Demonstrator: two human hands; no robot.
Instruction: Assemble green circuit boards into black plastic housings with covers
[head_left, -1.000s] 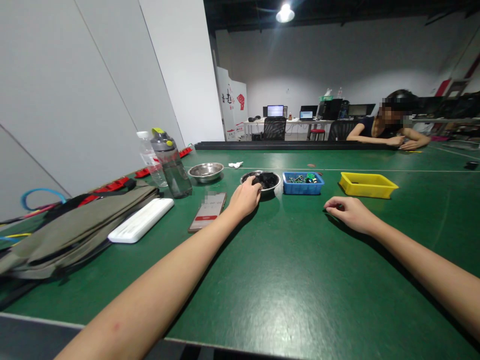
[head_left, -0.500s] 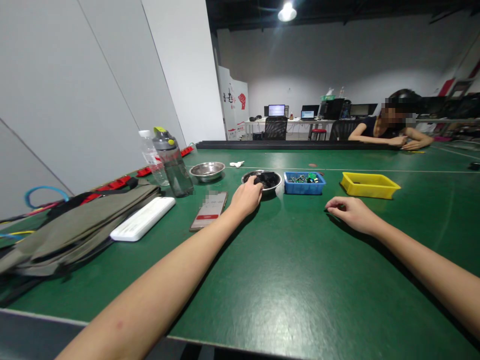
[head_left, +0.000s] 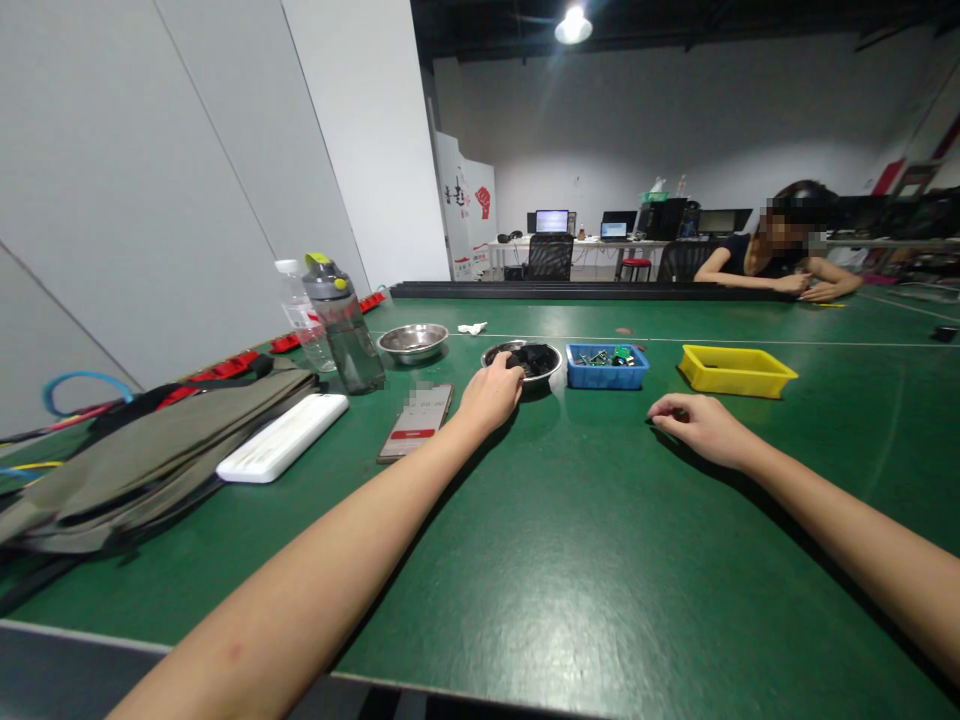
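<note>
My left hand [head_left: 491, 392] reaches over the near left rim of a steel bowl [head_left: 553, 372]. Its bent fingers are down among the black pieces [head_left: 534, 358] inside, and the fingertips are partly hidden, so what they grip cannot be made out. On the green table my right hand [head_left: 701, 425] rests on its side, fingers curled in against the thumb. A small dark spot shows under those fingertips; whether it is a part or shadow is unclear. Between the hands, farther back, a blue tray [head_left: 606, 377] contains metal screws and a green piece. The yellow tray [head_left: 739, 380] stands beyond my right hand.
A second steel bowl [head_left: 412, 345], a phone [head_left: 415, 425], a white power bank [head_left: 283, 440], two bottles, one a grey sports bottle [head_left: 345, 330], and a bag [head_left: 172, 460] occupy the left side. Black bars [head_left: 555, 291] cross the far edge. Another person [head_left: 780, 255] leans there at right.
Both hands hold nearly the same places and poses. The whole view has shifted very slightly; nothing on the table has visibly moved.
</note>
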